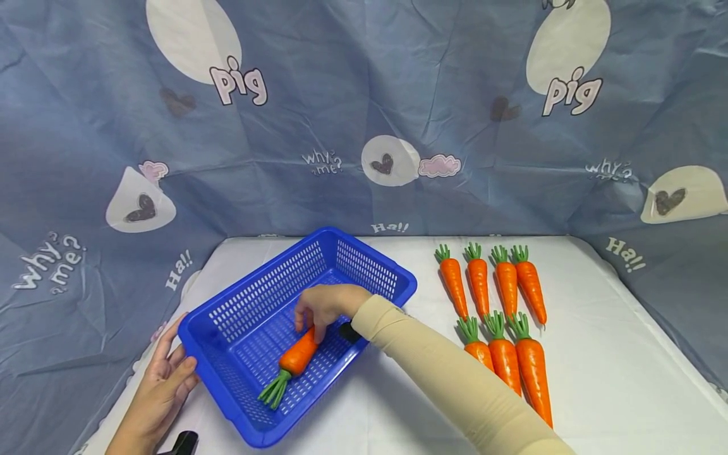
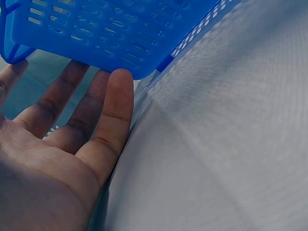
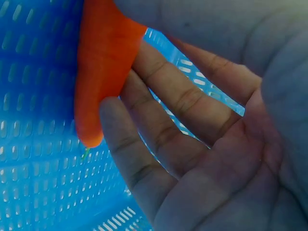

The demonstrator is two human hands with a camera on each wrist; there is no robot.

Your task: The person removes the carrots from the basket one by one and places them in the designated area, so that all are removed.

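In the head view my right hand (image 1: 330,304) reaches into a blue perforated plastic basket (image 1: 250,423) and grips a carrot (image 1: 298,357) by its narrow half. The green top of that carrot points to the lower left, low inside the basket. Up close in the right wrist view, the carrot (image 3: 103,62) lies between thumb and fingers, its thin tip sticking out past them. My left hand (image 1: 162,385) is at the basket's left end, thumb at the rim. Its fingers (image 2: 113,115) stretch out straight against the basket's outer wall in the left wrist view.
Right of the basket, several more carrots (image 1: 479,284) lie in two rows on the white tablecloth (image 1: 614,379), green tops pointing away. My right forearm (image 1: 449,373) passes over part of the nearer row. A blue printed cloth (image 1: 318,95) hangs behind the table and along its sides.
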